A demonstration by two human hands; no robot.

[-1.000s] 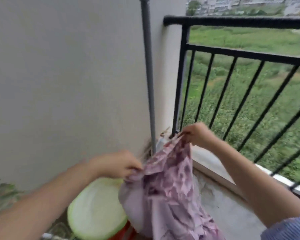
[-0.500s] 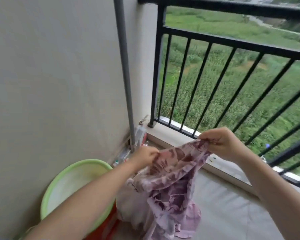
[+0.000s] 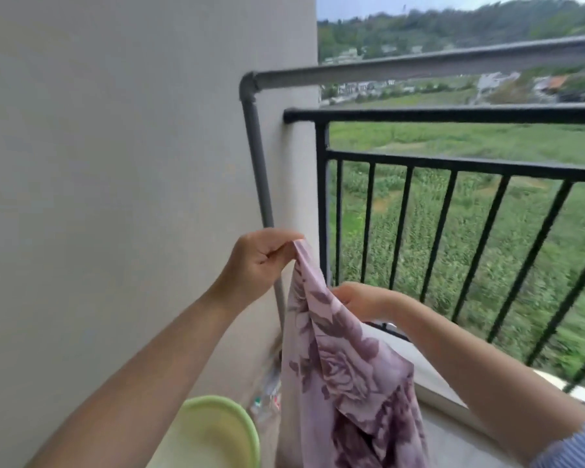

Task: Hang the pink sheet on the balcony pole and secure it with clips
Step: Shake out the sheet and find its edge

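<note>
The pink sheet (image 3: 341, 376), printed with dark purple roses, hangs in folds in front of me. My left hand (image 3: 257, 261) pinches its top corner and lifts it beside the grey upright pipe. My right hand (image 3: 358, 298) grips the sheet's edge lower down, just to the right, partly hidden behind the cloth. The grey balcony pole (image 3: 419, 64) runs horizontally from an elbow joint at the wall, well above both hands. No clips show clearly.
A black metal railing (image 3: 453, 114) with vertical bars closes the balcony to the right, with fields beyond. A beige wall fills the left. A light green basin (image 3: 217, 430) stands on the floor below my left arm, small blurred items beside it.
My view has tilted up, bringing the horizontal pole into sight. My left hand has lifted the sheet's corner higher, and my right hand has slid lower along the edge.
</note>
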